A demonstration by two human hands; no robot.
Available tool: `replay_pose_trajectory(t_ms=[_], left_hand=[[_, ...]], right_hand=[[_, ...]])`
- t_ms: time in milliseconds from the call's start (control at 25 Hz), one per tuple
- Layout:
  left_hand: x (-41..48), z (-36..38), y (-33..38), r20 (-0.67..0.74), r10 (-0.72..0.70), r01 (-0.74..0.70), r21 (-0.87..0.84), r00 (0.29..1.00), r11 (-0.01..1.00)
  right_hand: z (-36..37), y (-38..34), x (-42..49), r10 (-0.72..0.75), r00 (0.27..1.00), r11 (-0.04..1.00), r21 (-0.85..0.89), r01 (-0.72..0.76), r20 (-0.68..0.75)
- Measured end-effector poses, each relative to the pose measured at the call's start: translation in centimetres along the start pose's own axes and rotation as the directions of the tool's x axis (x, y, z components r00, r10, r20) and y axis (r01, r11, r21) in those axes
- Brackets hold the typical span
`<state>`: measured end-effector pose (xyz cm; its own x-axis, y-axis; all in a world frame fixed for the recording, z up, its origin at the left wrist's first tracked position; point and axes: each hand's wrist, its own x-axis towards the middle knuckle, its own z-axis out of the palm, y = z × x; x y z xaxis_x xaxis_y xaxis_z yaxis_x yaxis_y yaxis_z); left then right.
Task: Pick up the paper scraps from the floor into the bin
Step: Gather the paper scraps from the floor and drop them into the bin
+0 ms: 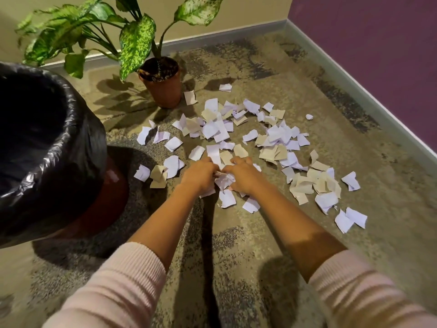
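Several white and beige paper scraps (272, 140) lie spread over the carpet in front of me. My left hand (201, 174) and my right hand (243, 176) press together low on the floor, cupped around a small crumpled bunch of scraps (223, 179) between them. More scraps lie under and around my fingers. The bin (78, 143), lined with a black plastic bag, stands at the left, close to my left forearm, its mouth open and dark inside.
A potted plant (163, 88) with big speckled leaves stands behind the scraps, near the beige wall. A purple wall with a grey skirting board (354, 91) runs along the right. Patterned carpet (236, 256) lies bare near me.
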<state>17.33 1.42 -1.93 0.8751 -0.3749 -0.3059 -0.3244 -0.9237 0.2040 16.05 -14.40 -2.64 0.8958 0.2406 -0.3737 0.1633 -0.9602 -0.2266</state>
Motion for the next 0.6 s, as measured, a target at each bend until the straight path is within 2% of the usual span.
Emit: replay_pose_trajectory(t_ms=[200, 320, 600], left_hand=[[-2.8, 0.5, 0.4, -0.028, -0.076, 0.072, -0.106, 0.997, 0.992], [-4.4, 0.5, 0.5, -0.030, -0.104, 0.099, -0.137, 0.994, 0.986], [-6.8, -0.8, 0.5, -0.083, -0.218, 0.184, -0.298, 0.972, 0.937]], right_hand=[[1.5, -1.0, -2.6, -0.014, 0.998, 0.999, 0.031, 0.016, -0.068], [1.5, -1.2, -4.3, -0.020, 0.991, 0.990, 0.136, 0.037, -0.129], [0.0, -1.1, -7.1, 0.125, 0.980, 0.952, 0.296, -0.076, -0.152]])
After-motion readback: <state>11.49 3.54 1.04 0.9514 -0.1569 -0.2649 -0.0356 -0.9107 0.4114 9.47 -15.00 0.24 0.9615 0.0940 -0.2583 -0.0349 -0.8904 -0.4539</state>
